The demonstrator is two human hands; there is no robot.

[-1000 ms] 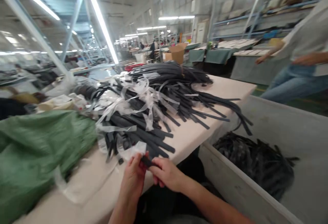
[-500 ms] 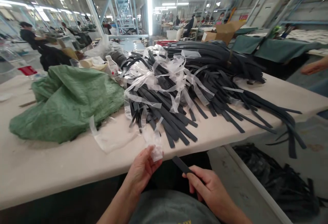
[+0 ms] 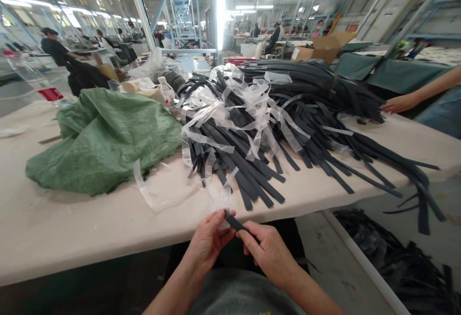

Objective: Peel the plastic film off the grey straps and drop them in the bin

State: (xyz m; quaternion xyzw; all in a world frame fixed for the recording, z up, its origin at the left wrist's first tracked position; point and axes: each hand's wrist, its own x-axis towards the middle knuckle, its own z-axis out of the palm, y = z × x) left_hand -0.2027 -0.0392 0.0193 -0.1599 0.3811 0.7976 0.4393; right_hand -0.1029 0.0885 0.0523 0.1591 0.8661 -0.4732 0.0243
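My right hand (image 3: pixel 264 245) is closed on a dark flat strip (image 3: pixel 236 223), whose end reaches into the fingers of my left hand (image 3: pixel 211 236). That left hand pinches a piece of clear plastic film (image 3: pixel 220 199), and the strip's tip meets the film there. Both hands are low in the view, just off the table's front edge. Beyond them on the table lies a heap of dark strips (image 3: pixel 248 171), many with whitish plastic film (image 3: pixel 205 106) tangled over their ends.
A crumpled green woven sack (image 3: pixel 108 137) lies left on the pale-covered table (image 3: pixel 108 228). Behind it stands a plastic bottle (image 3: pixel 165 89). At right, another person's hand (image 3: pixel 399 103) touches the strip bundle's end. Below right, a bin (image 3: pixel 363 252) holds dark strips.
My right hand has moved left, bringing the strip's end to the film in my left hand. The other person's hand at right has come in to the far bundle. The view has shifted slightly.
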